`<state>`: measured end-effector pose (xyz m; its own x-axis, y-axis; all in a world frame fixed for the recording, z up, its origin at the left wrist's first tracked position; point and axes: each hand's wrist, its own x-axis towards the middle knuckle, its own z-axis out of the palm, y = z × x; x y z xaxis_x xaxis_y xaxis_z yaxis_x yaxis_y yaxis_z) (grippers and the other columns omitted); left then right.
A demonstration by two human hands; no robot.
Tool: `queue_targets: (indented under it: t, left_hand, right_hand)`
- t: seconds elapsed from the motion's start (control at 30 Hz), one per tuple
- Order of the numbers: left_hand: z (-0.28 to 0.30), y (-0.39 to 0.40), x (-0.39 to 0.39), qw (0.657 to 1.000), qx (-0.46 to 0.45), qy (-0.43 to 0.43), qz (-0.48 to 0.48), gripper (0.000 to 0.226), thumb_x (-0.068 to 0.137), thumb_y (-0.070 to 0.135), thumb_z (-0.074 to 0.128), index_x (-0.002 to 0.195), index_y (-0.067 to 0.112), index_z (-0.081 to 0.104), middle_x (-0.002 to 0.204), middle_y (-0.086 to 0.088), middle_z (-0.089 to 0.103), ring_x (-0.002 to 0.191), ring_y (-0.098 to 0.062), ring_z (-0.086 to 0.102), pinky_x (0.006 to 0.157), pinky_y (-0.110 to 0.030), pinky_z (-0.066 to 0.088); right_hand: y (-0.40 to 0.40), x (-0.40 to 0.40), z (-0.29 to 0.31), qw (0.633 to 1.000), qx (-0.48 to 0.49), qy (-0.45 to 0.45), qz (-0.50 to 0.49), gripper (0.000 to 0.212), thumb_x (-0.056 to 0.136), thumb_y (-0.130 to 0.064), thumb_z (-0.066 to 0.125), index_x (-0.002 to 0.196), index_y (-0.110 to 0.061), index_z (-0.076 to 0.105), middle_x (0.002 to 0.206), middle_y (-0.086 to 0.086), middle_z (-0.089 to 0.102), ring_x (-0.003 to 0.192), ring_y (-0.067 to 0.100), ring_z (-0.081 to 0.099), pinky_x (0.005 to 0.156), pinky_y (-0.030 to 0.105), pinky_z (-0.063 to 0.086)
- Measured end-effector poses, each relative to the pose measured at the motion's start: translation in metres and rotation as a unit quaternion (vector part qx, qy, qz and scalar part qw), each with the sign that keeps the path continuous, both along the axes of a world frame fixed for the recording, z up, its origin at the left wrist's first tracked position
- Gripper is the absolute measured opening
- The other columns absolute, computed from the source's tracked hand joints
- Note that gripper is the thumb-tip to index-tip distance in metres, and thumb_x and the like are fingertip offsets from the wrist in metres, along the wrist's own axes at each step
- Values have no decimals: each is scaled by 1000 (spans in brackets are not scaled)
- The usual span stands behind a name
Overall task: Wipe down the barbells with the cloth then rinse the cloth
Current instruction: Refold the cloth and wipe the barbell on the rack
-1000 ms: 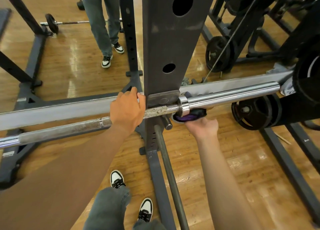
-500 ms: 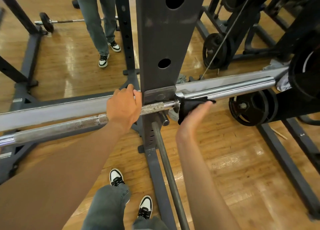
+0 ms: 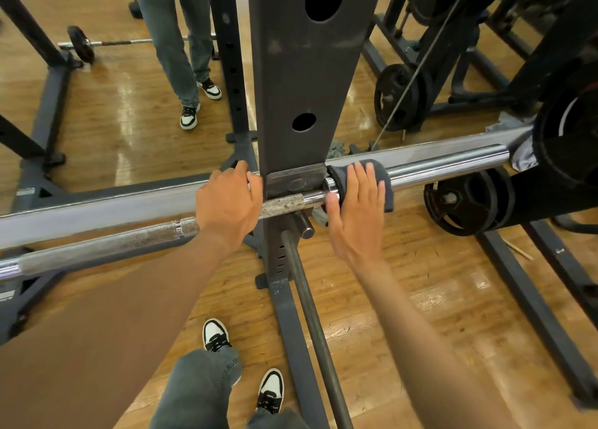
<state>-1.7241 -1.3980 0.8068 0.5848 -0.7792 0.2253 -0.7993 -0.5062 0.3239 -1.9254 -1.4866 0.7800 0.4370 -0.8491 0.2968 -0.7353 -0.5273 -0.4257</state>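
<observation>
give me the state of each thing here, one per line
barbell: racked, resting on the rack hook
cloth: draped over the sleeve by the collar
right hand: flat, pressing the cloth
left hand: gripping the shaft
far barbell: on the floor, plate on

One head-worn view — looking steeply down, close over the barbell (image 3: 113, 241) and floor (image 3: 404, 299).

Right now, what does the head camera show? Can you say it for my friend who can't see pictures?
A person's right hand presses a dark cloth flat over a shiny barbell resting in a gym rack. Their left hand grips the rough part of the bar on the other side of the rack post. Below are a wooden floor and black-and-white shoes.
</observation>
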Motion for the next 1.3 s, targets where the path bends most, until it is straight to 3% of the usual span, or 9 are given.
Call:
queue_targets:
  t: [0.07,0.17,0.33,0.47,0.6,0.73,0.83,0.97,1.3]
  left_hand:
    - [0,1,-1,1000,-1,-1,-7,30,104,33,28,89,17,48,70,-3,50,70,-26,51,55,-35,34]
    - [-3,1,2,1000,-6,5,-9,27,104,30,29,88,16,46,64,2,42,68,-28,49,55,-36,33]
    - [0,-1,1,1000,7,4,4,26,104,29,30,90,14,46,63,4,34,70,-28,48,57,-38,34]
    - [3,-1,0,1000,12,10,6,23,105,30,30,93,16,43,70,-1,43,74,-28,47,59,-40,34]
    - [6,0,-2,1000,9,18,5,21,105,32,29,94,18,40,77,-5,49,77,-27,46,62,-41,33]
    - [3,1,0,1000,8,25,9,22,105,33,28,94,18,41,77,-5,51,77,-27,49,61,-40,35]
    - [3,0,1,999,13,33,7,24,105,35,28,93,18,41,78,-6,53,78,-29,51,61,-41,39]
    - [3,0,1,999,20,36,8,24,105,36,27,95,19,41,81,-7,56,81,-29,52,63,-41,40]
    - [2,0,2,999,16,35,13,27,105,37,28,97,18,46,80,-6,56,78,-27,53,62,-39,39]
  right_hand:
    - [-40,-12,21,995,-18,71,64,61,106,-44,16,119,-10,64,117,3,67,116,19,57,120,49,28]
    - [-74,-13,46,991,-38,118,51,64,103,-41,5,79,-13,56,65,-10,45,64,14,46,95,41,39]
    - [-34,-33,11,985,-53,66,150,53,106,-52,24,136,-19,54,131,-5,56,132,18,46,124,48,20]
    - [-58,-19,28,999,-30,-14,27,43,108,-45,23,87,-22,53,86,-10,51,89,17,48,110,55,36]
    - [-42,-27,5,987,-80,48,131,44,106,-49,29,120,-19,58,114,-5,57,117,18,49,125,44,17]
    - [-47,-19,19,999,-1,-23,-32,43,108,-46,19,98,-21,53,100,-7,50,111,22,51,123,54,19]
    - [-20,-17,4,995,-48,23,89,50,105,-56,25,125,-19,54,124,-4,52,132,20,44,126,50,9]
    - [-51,-23,21,1000,-17,-3,-16,52,107,-51,18,97,-17,56,98,-3,53,110,26,53,122,53,19]
    - [-39,-7,21,999,-31,11,25,45,107,-34,15,97,-16,55,97,-4,51,106,20,50,123,47,19]
